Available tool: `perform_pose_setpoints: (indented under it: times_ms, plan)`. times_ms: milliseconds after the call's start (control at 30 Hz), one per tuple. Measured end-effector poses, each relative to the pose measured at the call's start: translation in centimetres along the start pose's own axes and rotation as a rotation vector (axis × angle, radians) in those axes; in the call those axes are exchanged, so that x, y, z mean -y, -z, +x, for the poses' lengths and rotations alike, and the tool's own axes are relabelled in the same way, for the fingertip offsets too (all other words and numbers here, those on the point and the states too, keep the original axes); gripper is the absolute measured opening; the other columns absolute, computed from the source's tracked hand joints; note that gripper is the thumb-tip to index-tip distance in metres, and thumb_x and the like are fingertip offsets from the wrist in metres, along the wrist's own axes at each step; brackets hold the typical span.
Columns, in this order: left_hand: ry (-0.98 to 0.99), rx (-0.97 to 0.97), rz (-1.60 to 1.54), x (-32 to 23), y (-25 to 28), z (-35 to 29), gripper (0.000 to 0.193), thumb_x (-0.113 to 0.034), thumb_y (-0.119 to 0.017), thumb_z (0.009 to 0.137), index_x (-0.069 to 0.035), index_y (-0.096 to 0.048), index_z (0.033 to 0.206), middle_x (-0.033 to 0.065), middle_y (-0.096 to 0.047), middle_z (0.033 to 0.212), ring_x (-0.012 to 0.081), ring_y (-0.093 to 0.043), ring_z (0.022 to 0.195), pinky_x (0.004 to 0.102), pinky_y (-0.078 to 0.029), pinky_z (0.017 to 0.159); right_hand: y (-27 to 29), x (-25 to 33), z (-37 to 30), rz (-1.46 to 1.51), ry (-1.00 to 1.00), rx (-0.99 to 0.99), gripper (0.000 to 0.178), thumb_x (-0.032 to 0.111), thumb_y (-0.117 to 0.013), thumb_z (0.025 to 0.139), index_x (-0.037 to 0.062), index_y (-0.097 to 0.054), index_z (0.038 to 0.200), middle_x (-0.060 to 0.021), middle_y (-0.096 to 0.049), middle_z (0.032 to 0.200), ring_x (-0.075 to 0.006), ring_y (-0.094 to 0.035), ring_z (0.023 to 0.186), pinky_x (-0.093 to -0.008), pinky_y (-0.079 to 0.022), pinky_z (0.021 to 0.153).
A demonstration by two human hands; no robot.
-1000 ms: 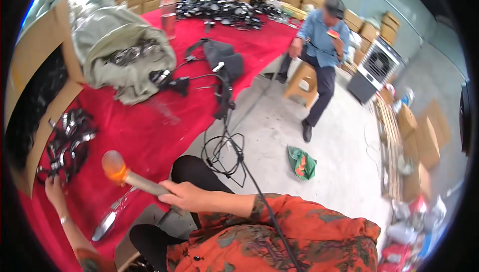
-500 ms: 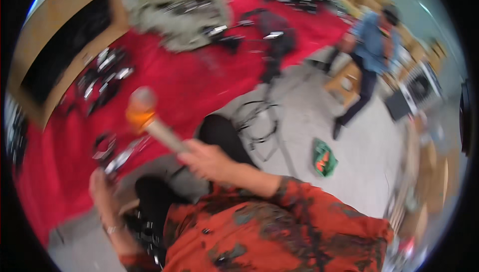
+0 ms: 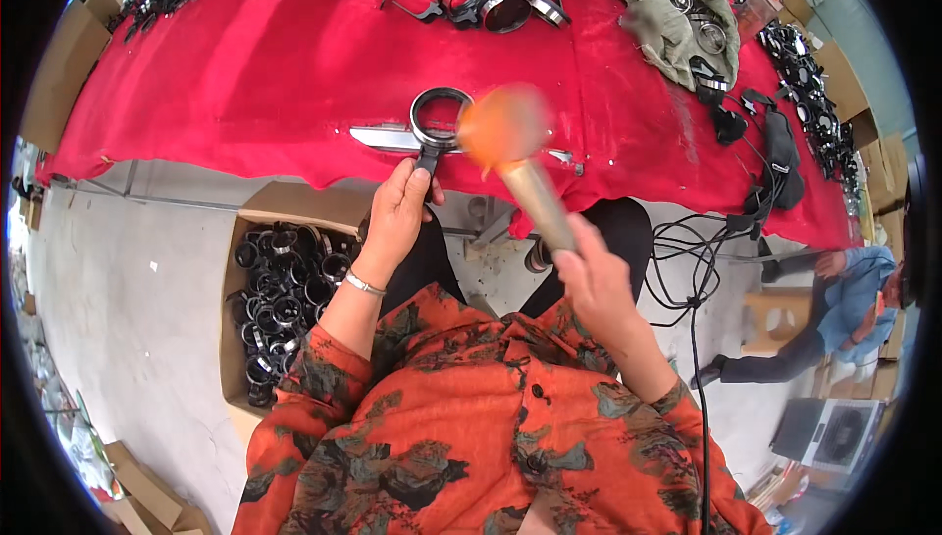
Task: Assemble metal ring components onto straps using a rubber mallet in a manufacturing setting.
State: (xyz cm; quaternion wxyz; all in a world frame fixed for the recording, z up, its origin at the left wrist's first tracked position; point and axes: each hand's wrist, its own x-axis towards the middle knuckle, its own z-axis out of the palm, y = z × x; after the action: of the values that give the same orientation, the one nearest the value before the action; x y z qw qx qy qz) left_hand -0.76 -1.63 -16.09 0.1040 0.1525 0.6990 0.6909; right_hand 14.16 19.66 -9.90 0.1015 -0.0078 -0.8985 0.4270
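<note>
My left hand (image 3: 395,209) grips the short stem of a black ring-shaped part (image 3: 429,159) with a silvery inner rim. The ring itself lies at the near edge of the red-covered table (image 3: 294,74), over a flat metal strip (image 3: 381,138). In my right hand (image 3: 599,280) is the handle of a mallet (image 3: 538,203); its orange, pale-faced head is blurred by motion and hangs just right of the ring. Whether the head touches the ring or the strip I cannot tell.
A cardboard box (image 3: 234,339) of similar black rings stands left of my legs. Several more rings (image 3: 505,7) lie farther back. A grey-green cloth (image 3: 638,15) holds metal rings. Black cables (image 3: 677,260) hang at the right, where a person (image 3: 863,300) in blue sits.
My view has swung round from a tilted, blurred angle to face the table squarely. Both hands now appear at its near edge, the mallet still held, its head close beside the ring.
</note>
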Motion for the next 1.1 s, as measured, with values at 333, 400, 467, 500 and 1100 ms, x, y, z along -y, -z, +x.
perform_pose_setpoints:
  times_ms: [333, 400, 467, 500, 1100]
  plan:
    - [0.007, -0.032, -0.039, 0.6, -0.5, 0.0, 0.027, -0.03, -0.041, 0.097, -0.006, -0.05, 0.086, 0.0004, -0.054, 0.073, 0.0075, -0.053, 0.069, 0.0201, -0.042, 0.055, 1.7, 5.1, 3.6, 0.35, -0.07, -0.076, 0.044, 0.028, -0.045, 0.095, 0.0, -0.042, 0.129, -0.0002, -0.05, 0.068, -0.0047, -0.045, 0.054, -0.0189, -0.037, 0.049]
    - [-0.006, -0.037, -0.031, 0.5, -0.4, 0.1, 0.027, -0.029, -0.041, 0.097, -0.006, -0.049, 0.086, 0.0003, -0.054, 0.073, 0.0075, -0.053, 0.069, 0.0202, -0.042, 0.055, 0.9, 5.8, 5.8, 0.149, -0.089, -0.16, 0.038, 0.022, -0.051, 0.091, 0.0013, -0.046, 0.122, -0.0121, -0.057, 0.068, -0.0203, -0.056, 0.054, -0.0305, -0.044, 0.051]
    - [-0.016, -0.012, 0.007, 0.4, -0.7, 0.1, 0.027, -0.029, -0.041, 0.097, -0.006, -0.049, 0.085, 0.0001, -0.054, 0.073, 0.0074, -0.052, 0.069, 0.0204, -0.042, 0.055, -1.2, 1.9, 8.4, -0.117, -0.103, -0.012, 0.031, 0.024, -0.05, 0.091, 0.0009, -0.05, 0.112, -0.0228, -0.057, 0.073, -0.0441, -0.057, 0.069, -0.0414, -0.045, 0.058]
    - [-0.004, -0.017, 0.012, 0.3, -0.6, 0.0, 0.028, -0.03, -0.041, 0.097, -0.006, -0.049, 0.085, 0.0002, -0.054, 0.073, 0.0074, -0.052, 0.068, 0.0208, -0.043, 0.056, -1.0, 2.2, 9.5, -0.069, -0.128, 0.007, 0.031, 0.024, -0.049, 0.092, 0.0006, -0.051, 0.111, -0.0219, -0.057, 0.072, -0.0409, -0.058, 0.067, -0.0402, -0.045, 0.058]
    - [-0.002, -0.04, 0.018, 0.4, 0.1, -0.2, 0.029, -0.03, -0.042, 0.097, -0.006, -0.05, 0.083, 0.0006, -0.055, 0.071, 0.0082, -0.053, 0.066, 0.0213, -0.044, 0.055, 1.2, 8.7, 9.9, 0.049, 0.058, 0.004, 0.034, 0.022, -0.056, 0.089, -0.0012, -0.051, 0.113, -0.0216, -0.06, 0.076, -0.0384, -0.062, 0.073, -0.0398, -0.047, 0.063]
